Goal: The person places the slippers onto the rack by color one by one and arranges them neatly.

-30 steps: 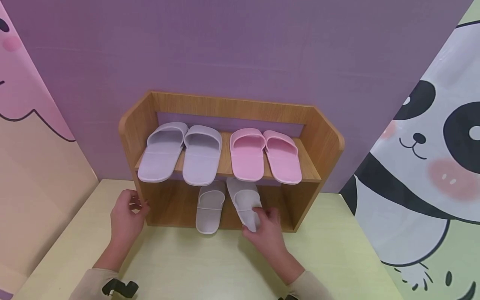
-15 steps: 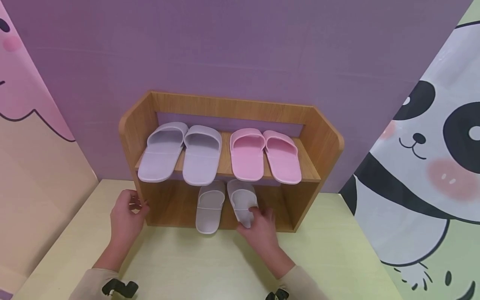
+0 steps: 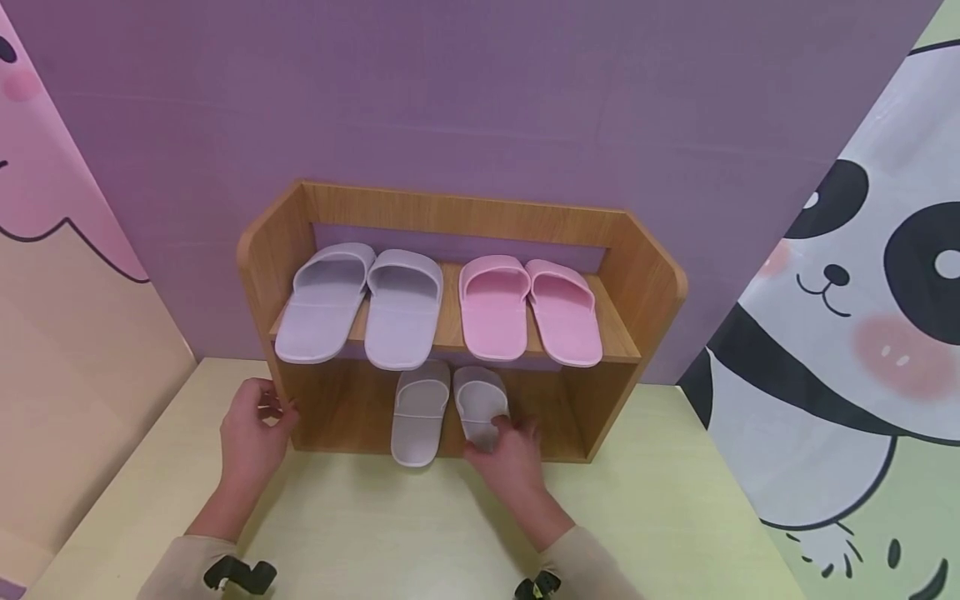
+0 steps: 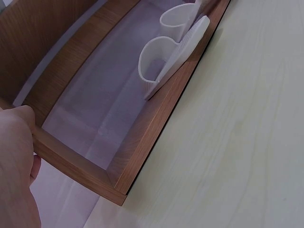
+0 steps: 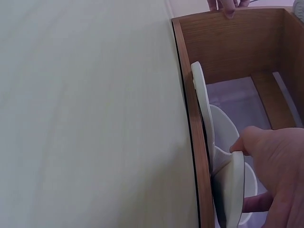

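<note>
My right hand (image 3: 516, 467) pinches the toe end of a white slipper (image 3: 478, 402) on the lower shelf of a small wooden shoe rack (image 3: 465, 217). In the right wrist view, this slipper's sole (image 5: 233, 190) tilts up off the shelf, the thumb at its edge. Just left of it lies a second white slipper (image 3: 418, 425), its toe reaching past the shelf's front edge. My left hand (image 3: 253, 437) grips the front edge of the rack's left side panel (image 4: 71, 168), thumb on the inner side and fingers outside.
On the upper shelf lie a pale lilac pair of slippers (image 3: 403, 325) and a pink pair of slippers (image 3: 495, 321), toes forward. The rack stands on a pale wood table (image 3: 375, 533) against a purple wall (image 3: 450, 100). Cartoon panels (image 3: 847, 358) flank both sides.
My right hand has moved left and slightly down with the white slipper, bringing it straighter and nearer the other white one. The left hand stays on the side panel.
</note>
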`<state>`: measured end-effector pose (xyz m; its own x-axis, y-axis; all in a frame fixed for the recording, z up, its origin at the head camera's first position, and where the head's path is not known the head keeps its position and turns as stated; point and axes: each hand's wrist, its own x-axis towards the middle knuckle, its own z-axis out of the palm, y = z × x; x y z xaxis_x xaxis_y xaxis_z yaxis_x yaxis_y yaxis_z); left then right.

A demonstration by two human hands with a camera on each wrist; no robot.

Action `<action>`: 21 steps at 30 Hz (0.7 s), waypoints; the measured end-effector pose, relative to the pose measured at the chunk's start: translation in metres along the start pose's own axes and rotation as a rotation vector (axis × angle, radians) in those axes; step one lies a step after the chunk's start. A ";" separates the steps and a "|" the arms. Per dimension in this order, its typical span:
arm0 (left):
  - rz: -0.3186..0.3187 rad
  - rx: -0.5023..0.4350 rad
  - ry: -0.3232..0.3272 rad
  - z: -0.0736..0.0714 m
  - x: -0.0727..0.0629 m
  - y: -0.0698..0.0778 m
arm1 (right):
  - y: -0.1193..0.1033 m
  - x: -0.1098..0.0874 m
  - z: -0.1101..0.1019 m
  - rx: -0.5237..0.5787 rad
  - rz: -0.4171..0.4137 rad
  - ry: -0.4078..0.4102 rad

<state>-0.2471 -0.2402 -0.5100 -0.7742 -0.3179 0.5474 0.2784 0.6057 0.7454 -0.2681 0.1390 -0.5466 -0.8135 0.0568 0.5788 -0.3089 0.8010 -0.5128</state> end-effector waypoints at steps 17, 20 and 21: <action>-0.001 0.009 -0.004 -0.001 0.000 0.001 | -0.004 0.004 0.025 -0.089 0.094 -0.077; 0.000 0.012 -0.007 -0.001 0.000 0.001 | -0.024 0.006 0.009 -0.102 0.102 -0.118; -0.004 0.013 -0.010 -0.001 0.000 0.001 | -0.028 0.006 0.006 -0.104 0.099 -0.122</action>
<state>-0.2464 -0.2407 -0.5089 -0.7809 -0.3126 0.5408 0.2683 0.6139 0.7424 -0.2673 0.1135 -0.5327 -0.8933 0.0710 0.4439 -0.1764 0.8529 -0.4914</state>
